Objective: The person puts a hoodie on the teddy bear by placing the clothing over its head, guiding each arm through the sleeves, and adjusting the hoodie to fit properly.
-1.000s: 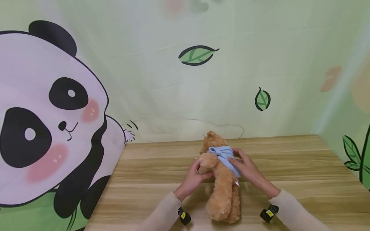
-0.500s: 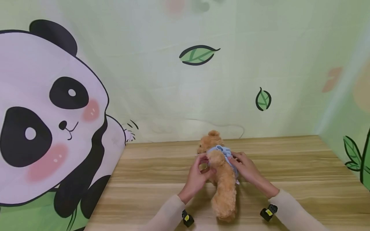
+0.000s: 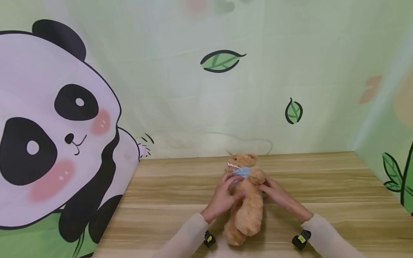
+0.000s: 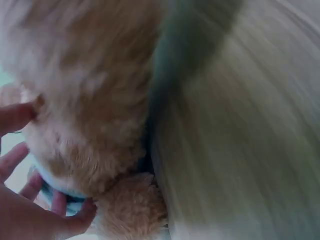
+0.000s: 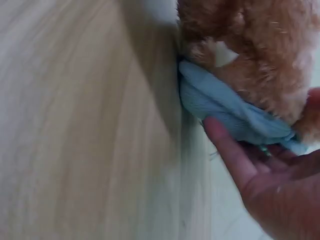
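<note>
A tan plush teddy bear [image 3: 251, 208] lies on its side on the wooden table, head toward the back wall. Light blue cloth [image 3: 241, 172] wraps its upper body, and a thin white cord shows by its muzzle. My left hand [image 3: 222, 197] holds the bear's front, fingertips on the blue cloth and thumb on the belly. On the opposite side, my right hand [image 3: 280, 197] grips its back near the raised arm. In the right wrist view those fingers hold the bunched blue cloth [image 5: 225, 107] against the fur; some fingertips are hidden.
The wood-grain table [image 3: 167, 190] runs back to a pale green wall cloth [image 3: 180, 107] printed with leaves. A large printed panda [image 3: 48, 118] fills the left side. Small black devices sit at both wrists.
The bear has rolled over between my hands, its back turning away to the right. Its face, front and both legs now show more, and its arm has swung rightward.
</note>
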`<state>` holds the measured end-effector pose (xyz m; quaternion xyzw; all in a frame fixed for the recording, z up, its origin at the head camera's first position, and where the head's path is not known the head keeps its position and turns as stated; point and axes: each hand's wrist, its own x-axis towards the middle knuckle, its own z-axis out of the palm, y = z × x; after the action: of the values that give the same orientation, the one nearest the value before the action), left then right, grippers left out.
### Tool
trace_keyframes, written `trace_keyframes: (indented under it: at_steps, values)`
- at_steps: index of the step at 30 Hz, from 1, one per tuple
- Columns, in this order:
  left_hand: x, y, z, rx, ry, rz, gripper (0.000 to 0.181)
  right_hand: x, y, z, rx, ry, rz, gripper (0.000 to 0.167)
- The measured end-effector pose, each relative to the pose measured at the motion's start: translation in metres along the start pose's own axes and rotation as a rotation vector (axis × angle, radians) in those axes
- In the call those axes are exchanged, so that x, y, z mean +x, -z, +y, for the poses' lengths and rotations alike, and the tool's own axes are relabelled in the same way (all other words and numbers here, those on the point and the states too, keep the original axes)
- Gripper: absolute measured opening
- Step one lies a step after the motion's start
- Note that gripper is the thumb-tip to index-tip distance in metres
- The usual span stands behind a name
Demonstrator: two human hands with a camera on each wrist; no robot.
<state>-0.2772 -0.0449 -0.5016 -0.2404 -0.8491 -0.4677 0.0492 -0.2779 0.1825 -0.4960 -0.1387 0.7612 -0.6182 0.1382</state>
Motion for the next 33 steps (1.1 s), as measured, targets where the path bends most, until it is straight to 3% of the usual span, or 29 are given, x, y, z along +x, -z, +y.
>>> trace_keyframes:
  at_steps: [2, 4, 9, 12, 14, 18, 21, 23, 27, 30, 33]
  values:
    - [0.0, 0.001, 0.002, 0.072, -0.034, -0.014, 0.042, 0.001, 0.0, 0.004, -0.037, -0.005, 0.027, 0.065]
    - [0.001, 0.003, 0.0, 0.098, -0.06, -0.029, 0.042, 0.001, 0.001, 0.005, -0.166, 0.041, 0.112, 0.068]
    - [0.004, 0.013, -0.014, 0.021, -0.033, -0.053, 0.045, 0.007, 0.01, 0.0, -0.563, 0.349, 0.268, 0.074]
    - [0.004, 0.018, -0.024, 0.024, -0.011, -0.077, 0.051, 0.009, 0.013, -0.002, -0.644, 0.453, 0.259, 0.058]
    - [0.003, 0.02, -0.028, 0.03, -0.006, -0.099, 0.055, 0.01, 0.013, -0.002, -0.604, 0.425, 0.252, 0.044]
    - [0.002, 0.02, -0.028, -0.039, 0.023, -0.088, 0.055, 0.009, 0.01, 0.002, -0.477, 0.27, 0.255, 0.03]
    - [0.003, 0.022, -0.025, -0.054, 0.043, -0.062, 0.048, 0.007, 0.007, 0.006, -0.491, 0.227, 0.267, 0.023]
    - [0.004, 0.023, -0.024, 0.006, 0.027, -0.07, 0.045, 0.007, 0.004, 0.007, -0.577, 0.275, 0.288, 0.021]
    - [0.008, 0.027, -0.023, 0.148, -0.017, -0.139, 0.046, 0.01, 0.003, 0.003, -0.761, 0.456, 0.307, 0.024]
    - [0.009, 0.032, -0.023, 0.168, -0.006, -0.178, 0.049, 0.011, 0.004, -0.003, -0.828, 0.51, 0.225, 0.029]
    - [0.009, 0.036, -0.023, 0.168, 0.015, -0.214, 0.051, 0.011, 0.006, -0.008, -0.857, 0.48, 0.114, 0.033]
